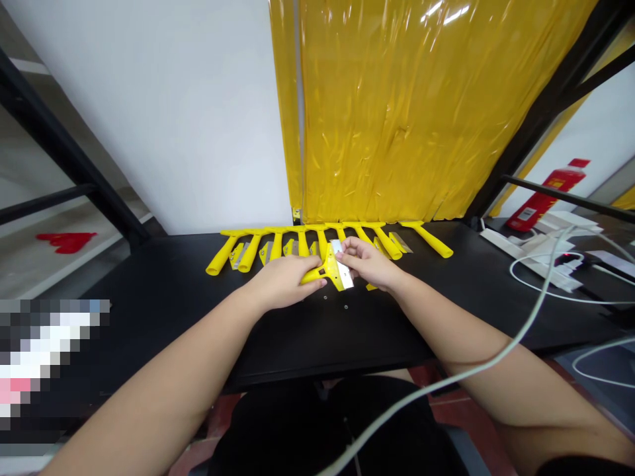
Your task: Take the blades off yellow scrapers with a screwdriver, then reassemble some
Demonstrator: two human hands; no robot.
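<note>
A yellow scraper (328, 266) is held above the black table, its head turned to the right. My left hand (282, 279) is closed round its handle. With thumb and fingers, my right hand (371, 262) grips the edge of a flat metal blade (346, 276) lying against the scraper head. Just below, two tiny metal nuts (346, 307) lie on the table. Behind my hands stands a row of several yellow scraper handles (225, 256), with metal blade pieces (241, 254) between them. A small yellow part (371, 287) shows partly beneath my right hand.
A white cable (449, 382) loops across the right foreground, over my right forearm. At the right are power strips (533, 261) and a red bottle (548, 195). Yellow plastic curtain (397, 119) and a white panel (198, 119) rise behind the table (169, 317). Red gloves (67, 242) lie on the left shelf.
</note>
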